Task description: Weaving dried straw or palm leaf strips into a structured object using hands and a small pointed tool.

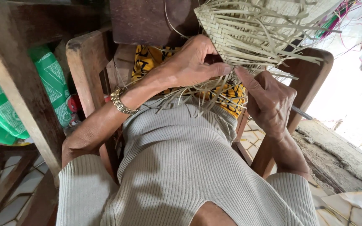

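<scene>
left hand (193, 62) pinching, right hand (269, 100) curled, wrists bent

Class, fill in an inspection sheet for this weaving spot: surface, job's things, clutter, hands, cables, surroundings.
Surface: lap in a yellow patterned cloth; no table seen.
Job's things: half-woven straw mat, loose strips hanging over the lap.
Clutter: green printed bag beside the wooden chair.
Hands: left hand pinches the mat's edge; right hand touches strips there, a thin dark tool sticking out behind it.
Cables: nothing seen.
Surroundings: tiled floor, rough concrete ledge.
</scene>
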